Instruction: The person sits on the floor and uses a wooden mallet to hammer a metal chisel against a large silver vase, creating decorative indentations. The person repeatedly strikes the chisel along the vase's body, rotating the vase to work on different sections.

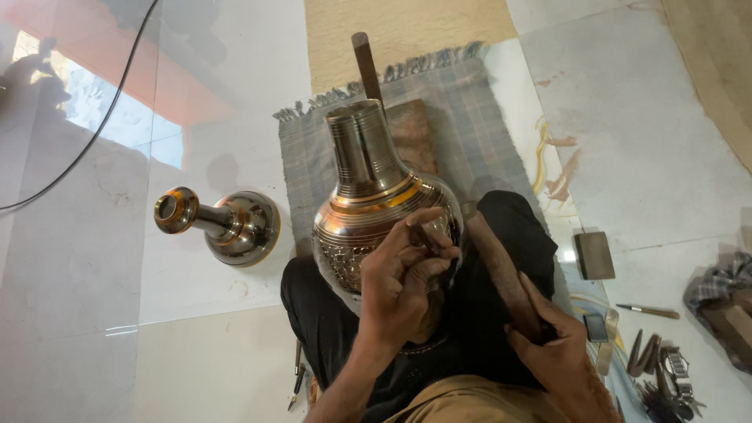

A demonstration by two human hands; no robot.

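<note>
Right hand (552,341): fingers wrapped around a wooden mallet (501,270). Left hand (407,274): fingers pinching what looks like a thin chisel (424,237) against the engraved brass vase (376,200), mid-chasing; vase rests on the lap. Beyond fingers: cloth mat (470,125). Left: second vase (227,223) on floor. Right: scattered tools (654,356).

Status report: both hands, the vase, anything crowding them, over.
Left hand pinches thin chisel against engraved metal vase on lap. Right hand grips wooden mallet. Second vase lies apart, left.
</note>
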